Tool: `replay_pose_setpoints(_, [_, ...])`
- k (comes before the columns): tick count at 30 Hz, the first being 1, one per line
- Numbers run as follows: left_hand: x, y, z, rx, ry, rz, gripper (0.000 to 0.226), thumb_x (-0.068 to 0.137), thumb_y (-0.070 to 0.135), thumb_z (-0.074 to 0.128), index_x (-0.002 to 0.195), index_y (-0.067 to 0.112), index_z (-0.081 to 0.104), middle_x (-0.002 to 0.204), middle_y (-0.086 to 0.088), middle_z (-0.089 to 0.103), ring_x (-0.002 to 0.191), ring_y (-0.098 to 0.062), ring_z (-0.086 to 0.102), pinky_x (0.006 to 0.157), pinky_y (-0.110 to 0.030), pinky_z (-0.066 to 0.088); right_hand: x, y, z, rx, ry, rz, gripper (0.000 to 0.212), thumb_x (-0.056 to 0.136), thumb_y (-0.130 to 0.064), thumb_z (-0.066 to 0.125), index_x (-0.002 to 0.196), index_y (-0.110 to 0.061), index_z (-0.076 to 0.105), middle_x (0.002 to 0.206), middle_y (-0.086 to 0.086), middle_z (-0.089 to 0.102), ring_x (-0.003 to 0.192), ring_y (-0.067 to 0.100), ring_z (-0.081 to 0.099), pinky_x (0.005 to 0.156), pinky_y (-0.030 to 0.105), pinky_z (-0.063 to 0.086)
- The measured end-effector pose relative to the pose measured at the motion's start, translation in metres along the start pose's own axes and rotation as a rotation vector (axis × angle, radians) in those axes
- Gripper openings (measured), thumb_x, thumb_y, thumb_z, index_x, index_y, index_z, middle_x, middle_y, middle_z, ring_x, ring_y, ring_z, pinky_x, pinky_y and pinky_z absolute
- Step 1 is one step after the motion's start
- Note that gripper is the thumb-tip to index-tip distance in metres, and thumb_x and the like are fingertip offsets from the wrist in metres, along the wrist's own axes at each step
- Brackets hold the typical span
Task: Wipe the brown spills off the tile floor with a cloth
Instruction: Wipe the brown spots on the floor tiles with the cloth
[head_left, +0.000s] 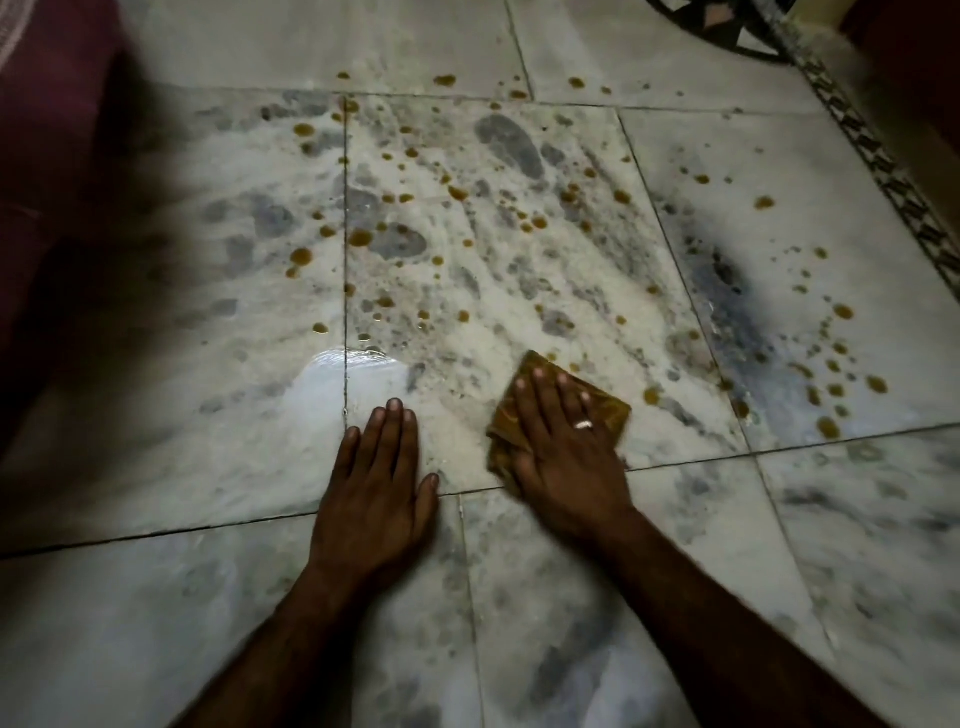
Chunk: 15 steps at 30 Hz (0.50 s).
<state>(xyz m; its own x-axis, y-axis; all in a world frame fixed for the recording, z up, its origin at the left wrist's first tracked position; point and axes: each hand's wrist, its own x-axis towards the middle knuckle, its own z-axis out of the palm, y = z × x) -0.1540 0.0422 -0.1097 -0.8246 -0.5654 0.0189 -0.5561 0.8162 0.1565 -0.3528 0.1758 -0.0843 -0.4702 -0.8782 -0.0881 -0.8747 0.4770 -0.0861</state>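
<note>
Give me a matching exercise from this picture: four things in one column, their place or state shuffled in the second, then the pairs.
1. left hand
2. right hand
3. cloth
4. brown spills

a. dotted across the tile floor
b. flat on the floor, holding nothing
c. folded, pinned under a hand
d. wears a ring, presses down

Pairs: 1-b; 2-d; 3-c; 4-a

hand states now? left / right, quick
Left hand: open, flat on the tile floor, holding nothing.
Right hand: open, straight fingers pressing the brown cloth to the floor.
</note>
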Motion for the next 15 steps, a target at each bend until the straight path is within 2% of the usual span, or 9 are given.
replay_pose_setpoints(4, [-0.001, -0.003, -0.003, -0.03, 0.012, 0.02, 0.067, 0.099, 0.039, 0.03, 0.155, 0.002, 0.029, 0.164, -0.016, 0.026, 0.152, -0.03, 0.026, 0.123, -0.049, 0.021, -0.011, -0.033, 0.004, -0.052, -0.017, -0.264, 0.075, 0.094, -0.045, 0.041, 0.161, -0.015, 0.024, 0.168, 0.013, 0.019, 0.155, 0.034, 0.018, 0.126, 0.051, 0.017])
replay_pose_setpoints(8, [-0.002, -0.001, -0.014, -0.09, -0.052, 0.004, 0.068, 0.1, 0.043, 0.029, 0.156, 0.004, 0.027, 0.165, -0.015, 0.023, 0.152, -0.028, 0.024, 0.124, -0.047, 0.017, -0.065, -0.014, -0.014, -0.12, -0.18, -0.479, 0.072, 0.101, -0.048, 0.038, 0.163, -0.017, 0.015, 0.17, 0.011, 0.013, 0.157, 0.032, 0.012, 0.125, 0.051, 0.02])
replay_pose_setpoints(10, [0.0, -0.003, -0.02, -0.098, -0.115, 0.008, 0.069, 0.101, 0.046, 0.028, 0.156, 0.005, 0.027, 0.166, -0.013, 0.021, 0.153, -0.027, 0.022, 0.125, -0.045, 0.014, -0.076, 0.004, -0.032, -0.167, -0.252, -0.539, 0.072, 0.1, -0.05, 0.038, 0.162, -0.017, 0.02, 0.168, 0.012, 0.02, 0.154, 0.034, 0.022, 0.12, 0.051, 0.031])
replay_pose_setpoints(13, [0.002, -0.004, -0.024, -0.118, -0.221, 0.006, 0.071, 0.102, 0.05, 0.023, 0.156, 0.006, 0.028, 0.166, -0.012, 0.018, 0.153, -0.027, 0.021, 0.124, -0.042, 0.007, -0.061, 0.031, -0.057, -0.265, -0.386, -0.626, 0.071, 0.097, -0.054, 0.037, 0.156, -0.015, 0.033, 0.16, 0.014, 0.04, 0.143, 0.035, 0.045, 0.107, 0.047, 0.049])
replay_pose_setpoints(15, [0.007, -0.006, -0.025, -0.141, -0.291, 0.011, 0.081, 0.1, 0.061, 0.007, 0.159, 0.006, 0.016, 0.167, -0.01, 0.005, 0.154, -0.027, 0.013, 0.122, -0.036, -0.005, -0.041, 0.043, -0.064, -0.256, -0.484, -0.698, 0.074, 0.096, -0.055, 0.034, 0.156, -0.013, 0.026, 0.159, 0.018, 0.039, 0.14, 0.039, 0.047, 0.106, 0.05, 0.05])
